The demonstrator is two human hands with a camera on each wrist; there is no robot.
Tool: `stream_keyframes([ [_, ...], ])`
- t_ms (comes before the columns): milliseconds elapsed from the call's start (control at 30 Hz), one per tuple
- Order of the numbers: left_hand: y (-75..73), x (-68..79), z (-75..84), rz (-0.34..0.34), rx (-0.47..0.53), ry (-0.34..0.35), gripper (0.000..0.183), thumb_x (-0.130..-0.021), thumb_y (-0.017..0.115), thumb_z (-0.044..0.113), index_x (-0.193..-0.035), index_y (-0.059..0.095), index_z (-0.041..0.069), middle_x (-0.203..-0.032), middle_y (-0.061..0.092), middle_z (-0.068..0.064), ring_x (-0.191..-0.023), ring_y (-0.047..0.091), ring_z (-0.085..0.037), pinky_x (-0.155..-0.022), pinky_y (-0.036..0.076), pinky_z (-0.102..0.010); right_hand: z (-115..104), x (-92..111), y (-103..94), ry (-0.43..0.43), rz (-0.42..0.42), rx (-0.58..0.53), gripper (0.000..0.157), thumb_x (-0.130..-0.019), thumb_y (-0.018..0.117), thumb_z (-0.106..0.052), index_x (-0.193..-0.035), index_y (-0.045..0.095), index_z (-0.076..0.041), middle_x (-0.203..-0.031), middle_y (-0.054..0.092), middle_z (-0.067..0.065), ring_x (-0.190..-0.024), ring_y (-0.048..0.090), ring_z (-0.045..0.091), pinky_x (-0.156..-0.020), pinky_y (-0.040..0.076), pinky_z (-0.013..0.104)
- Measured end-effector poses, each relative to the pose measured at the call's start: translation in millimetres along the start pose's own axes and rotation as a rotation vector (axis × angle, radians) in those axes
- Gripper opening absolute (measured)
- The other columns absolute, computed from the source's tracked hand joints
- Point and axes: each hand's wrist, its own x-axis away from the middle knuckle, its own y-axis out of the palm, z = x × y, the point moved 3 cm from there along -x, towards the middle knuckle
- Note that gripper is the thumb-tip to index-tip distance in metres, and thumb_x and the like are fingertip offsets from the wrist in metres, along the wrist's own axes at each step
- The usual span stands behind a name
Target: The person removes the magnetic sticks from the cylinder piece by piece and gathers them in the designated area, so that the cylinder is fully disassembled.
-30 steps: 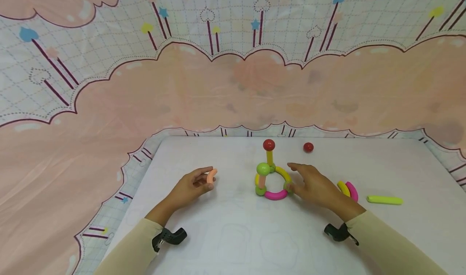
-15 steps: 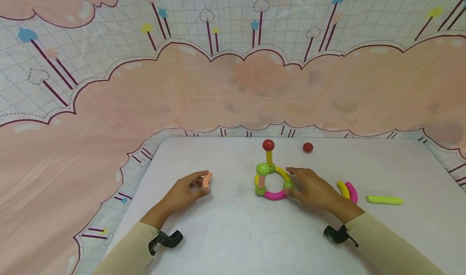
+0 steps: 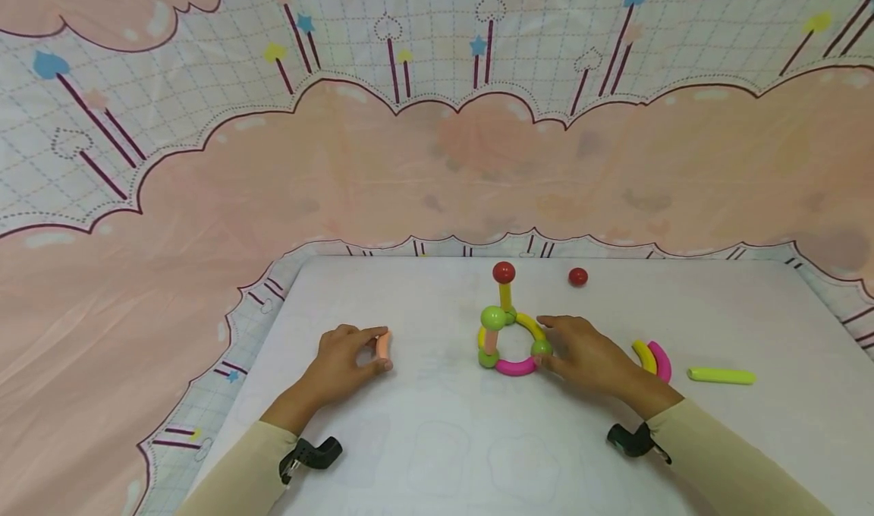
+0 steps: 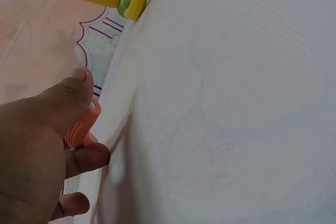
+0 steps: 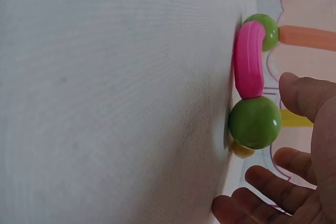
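Note:
My left hand (image 3: pixel 341 364) pinches a short orange curved rod (image 3: pixel 384 346) between thumb and fingers, at the left of the white table. A ring of curved rods and green balls stands near the middle, with a pink curved rod (image 3: pixel 516 367) at its front. Two upright rods rise from it: a yellow one (image 3: pixel 505 297) topped by a red ball (image 3: pixel 504 272), and an orange one (image 3: pixel 491 341) under a green ball (image 3: pixel 493 318). My right hand (image 3: pixel 587 353) is beside the ring's right green ball (image 5: pixel 255 123), fingers loosely spread; in the right wrist view a gap separates them.
A loose red ball (image 3: pixel 577 277) lies toward the back of the table. Right of my right hand are a yellow curved rod (image 3: pixel 644 355), a pink curved rod (image 3: pixel 660 360) and a straight lime-green rod (image 3: pixel 721 375). A printed cloth (image 3: pixel 437 174) hangs behind the table.
My left hand has moved left and down a little with the orange curved rod. My right hand has shifted slightly, so the ring's right green ball shows more fully. The ring stays put.

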Motion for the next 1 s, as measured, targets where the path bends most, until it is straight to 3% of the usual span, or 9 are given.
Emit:
stream_keyframes([
  [133,-1.3,0.5,-0.3,-0.005,-0.015,0.004,0.064,-0.085,0.082,0.045,-0.14,0.065,0.017,-0.101,0.061,0.004,-0.114,0.05,-0.029,-0.104,0.023,-0.057,0.4,0.0,0.7,0.0,-0.001,0.0,0.075,-0.088,0.081,-0.039,-0.149,0.051,-0.01,-0.142,0.057,0.015,-0.134,0.048,0.04,-0.099,0.049,0.058],
  [300,-2.7,1.7,-3.8,-0.004,-0.039,-0.008,0.065,-0.084,0.085,0.042,-0.139,0.065,0.016,-0.098,0.065,0.012,-0.116,0.049,-0.027,-0.103,0.018,-0.058,0.5,-0.4,1.3,0.003,0.0,0.004,0.075,-0.087,0.081,-0.039,-0.149,0.051,-0.01,-0.142,0.056,0.016,-0.134,0.048,0.04,-0.1,0.049,0.059],
  [600,-5.3,5.4,-15.9,-0.004,-0.038,-0.011,0.066,-0.081,0.086,0.043,-0.139,0.065,0.019,-0.126,0.064,-0.005,-0.13,0.044,-0.036,-0.102,0.021,-0.061,1.9,-1.7,1.0,0.011,-0.001,-0.005,0.074,-0.088,0.081,-0.04,-0.148,0.052,-0.009,-0.144,0.056,0.015,-0.136,0.047,0.04,-0.102,0.047,0.059],
  [833,-11.4,6.6,-21.7,-0.02,-0.025,-0.004,0.063,-0.081,0.087,0.042,-0.136,0.067,0.017,-0.129,0.061,-0.01,-0.132,0.042,-0.04,-0.101,0.023,-0.064,3.0,-0.7,1.5,-0.006,-0.007,-0.002,0.073,-0.087,0.081,-0.041,-0.147,0.053,-0.01,-0.143,0.056,0.014,-0.135,0.049,0.039,-0.102,0.047,0.058],
  [1000,-13.9,5.8,-21.0,-0.061,-0.04,0.036,0.073,-0.081,0.087,0.04,-0.146,0.059,0.021,-0.129,0.058,-0.011,-0.13,0.042,-0.039,-0.102,0.023,-0.063,3.1,0.0,2.0,-0.005,-0.003,0.008,0.073,-0.087,0.082,-0.04,-0.147,0.054,-0.011,-0.142,0.057,0.013,-0.133,0.051,0.036,-0.102,0.048,0.056],
])
